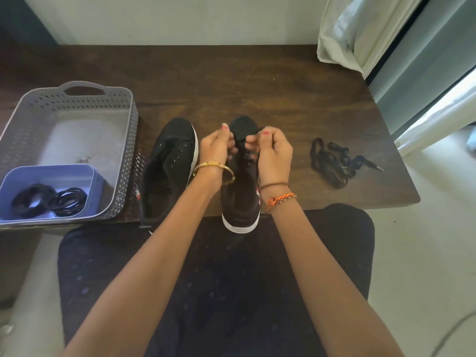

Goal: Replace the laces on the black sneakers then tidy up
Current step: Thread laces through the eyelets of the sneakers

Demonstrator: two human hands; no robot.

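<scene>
Two black sneakers with white soles stand on the dark wooden table (257, 81). The left sneaker (168, 168) has bare eyelets and no lace. The right sneaker (240, 197) overhangs the table's near edge with its heel toward me. Over its eyelets, my left hand (217, 148) and my right hand (273, 153) each pinch a black lace (257, 130) with curled fingers. A loose pile of black laces (332, 161) lies on the table to the right.
A grey perforated basket (85, 106) stands at the table's left end. Inside it, a small blue box (46, 176) holds coiled black laces (49, 199). A white curtain (365, 32) hangs at the back right. My lap is below the table edge.
</scene>
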